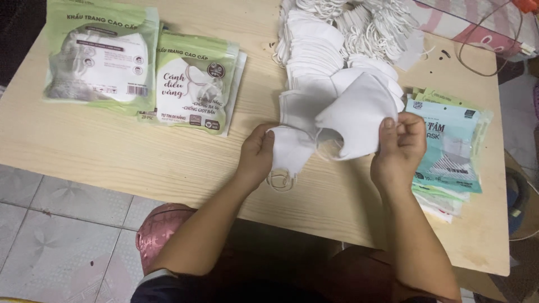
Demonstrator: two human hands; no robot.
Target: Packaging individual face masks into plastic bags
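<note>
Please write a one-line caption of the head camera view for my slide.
Two bare hands, left hand and right hand, hold white face masks above a wooden table, between green packets and stacked masks.

Wooden table (112, 151) with mask packs (191, 84)

Both bare arms reach forward side by side, the left hand (257, 152) curled with its thumb on top, and the right hand (400, 145) closed in a pinch, fingers bent.
</note>
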